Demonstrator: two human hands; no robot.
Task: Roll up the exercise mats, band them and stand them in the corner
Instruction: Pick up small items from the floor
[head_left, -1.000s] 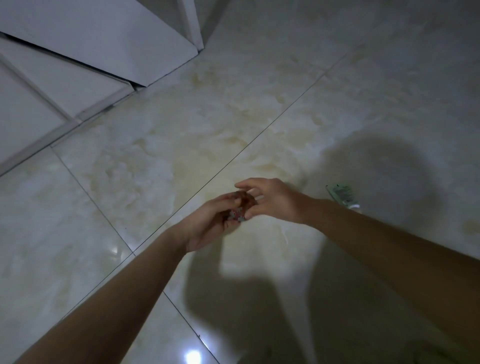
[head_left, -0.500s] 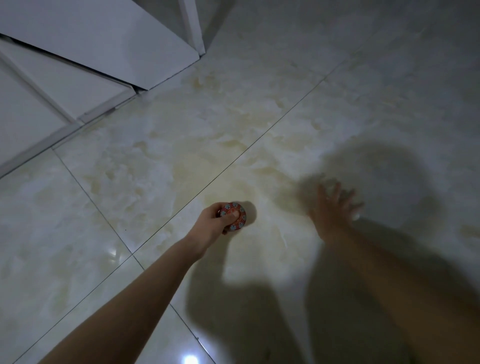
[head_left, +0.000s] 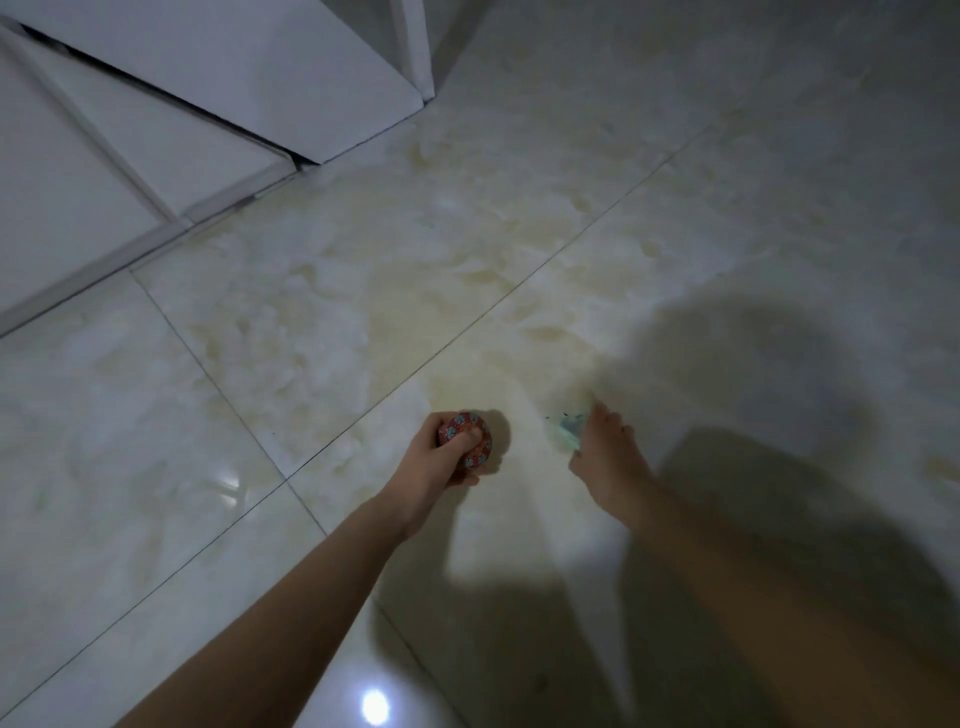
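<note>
Here, left hand (head_left: 436, 462) grips red disc (head_left: 479, 451) — right hand (head_left: 605, 457) holds green scrap (head_left: 563, 435).

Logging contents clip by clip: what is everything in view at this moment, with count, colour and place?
floor tiles: several, glossy cream marble-look, fill most of the view
white panels: several, white, upper left, meeting the floor
light reflection: one, white, on the floor at bottom centre
round patterned object: one, red with blue marks, centre, in the left hand
pale green item: one, blurred, just right of centre, at the right hand's fingers
left hand: one, grips the round patterned object
right hand: one, pinches the pale green item
</note>
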